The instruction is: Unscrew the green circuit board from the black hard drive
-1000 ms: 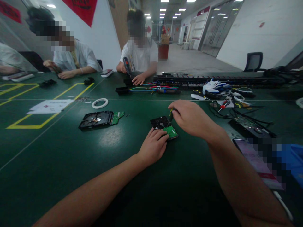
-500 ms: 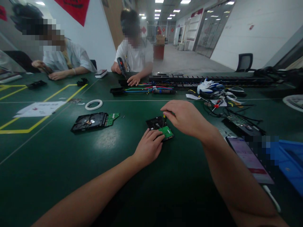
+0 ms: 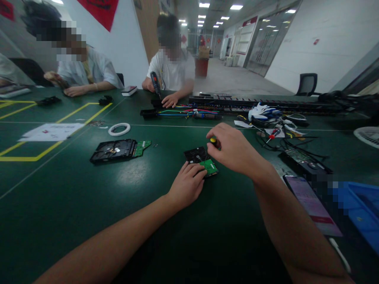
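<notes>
A small black hard drive (image 3: pixel 196 154) with a green circuit board (image 3: pixel 210 167) lies on the green table in front of me. My left hand (image 3: pixel 186 186) rests on its near edge, fingers curled on the board, holding it down. My right hand (image 3: pixel 233 148) is closed round a screwdriver with a yellow handle (image 3: pixel 213 140), held upright over the drive. The screwdriver's tip is hidden by my fingers.
A second opened hard drive (image 3: pixel 115 149) lies to the left, near a white tape ring (image 3: pixel 119 129) and a paper sheet (image 3: pixel 50 131). Tools, cables and gloves (image 3: pixel 262 111) clutter the right, with a phone (image 3: pixel 310 204) and blue tray (image 3: pixel 363 207). Two people work across the table.
My right hand has turned on the screwdriver, so its yellow handle end now shows between thumb and fingers. My left hand stays on the drive. The view has shifted slightly.
</notes>
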`<state>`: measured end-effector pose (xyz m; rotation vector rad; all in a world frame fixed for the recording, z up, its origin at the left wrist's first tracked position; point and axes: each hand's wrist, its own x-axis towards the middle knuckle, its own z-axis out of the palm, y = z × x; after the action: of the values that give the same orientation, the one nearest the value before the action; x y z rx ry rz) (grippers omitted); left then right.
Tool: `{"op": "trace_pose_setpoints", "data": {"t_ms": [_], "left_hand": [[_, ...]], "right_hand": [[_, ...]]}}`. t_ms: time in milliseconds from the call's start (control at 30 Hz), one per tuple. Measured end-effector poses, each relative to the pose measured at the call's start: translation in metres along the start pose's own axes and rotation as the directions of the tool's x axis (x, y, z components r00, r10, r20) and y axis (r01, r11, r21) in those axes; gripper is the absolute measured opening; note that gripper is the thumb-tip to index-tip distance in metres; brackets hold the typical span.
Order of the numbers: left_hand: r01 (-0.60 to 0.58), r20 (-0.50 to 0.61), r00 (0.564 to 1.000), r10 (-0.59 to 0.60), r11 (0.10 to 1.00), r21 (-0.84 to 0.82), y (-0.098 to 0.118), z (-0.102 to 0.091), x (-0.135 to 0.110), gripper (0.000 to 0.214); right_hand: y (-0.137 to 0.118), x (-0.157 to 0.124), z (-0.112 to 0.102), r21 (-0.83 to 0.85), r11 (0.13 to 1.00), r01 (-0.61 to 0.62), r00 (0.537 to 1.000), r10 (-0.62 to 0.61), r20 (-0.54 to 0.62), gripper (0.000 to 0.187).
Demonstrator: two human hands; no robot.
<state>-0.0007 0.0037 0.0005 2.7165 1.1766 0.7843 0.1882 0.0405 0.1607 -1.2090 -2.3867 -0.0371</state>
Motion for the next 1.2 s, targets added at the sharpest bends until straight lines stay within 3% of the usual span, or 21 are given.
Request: {"op": "trace_pose_setpoints", "data": {"t_ms": [433, 800, 1067, 1200], "left_hand": [[0.007, 0.004, 1.0, -0.007, 1.0, 0.002, 0.001, -0.0013, 0.0004, 0.037], [0.001, -0.01, 1.0, -0.001, 1.0, 0.001, 0.0024, -0.0008, 0.0013, 0.034], [0.005, 0.002, 1.0, -0.005, 1.0, 0.002, 0.0011, 0.0001, 0.001, 0.036], [0.007, 0.001, 1.0, -0.007, 1.0, 0.002, 0.0011, -0.0006, 0.0009, 0.035]], "right_hand": [[0.0012, -0.0018, -0.0037, 0.019, 0.999, 0.031, 0.999, -0.031, 0.016, 0.025], [0.0053, -0.0015, -0.0018, 0.018, 1.0, 0.011, 0.998, -0.012, 0.058, 0.014], [0.0048, -0.0014, 0.0011, 0.017, 1.0, -0.015, 1.0, 0.015, -0.025, 0.014], [0.0064, -0.0014, -0.0016, 0.01, 1.0, -0.002, 1.0, 0.002, -0.005, 0.015]]}}
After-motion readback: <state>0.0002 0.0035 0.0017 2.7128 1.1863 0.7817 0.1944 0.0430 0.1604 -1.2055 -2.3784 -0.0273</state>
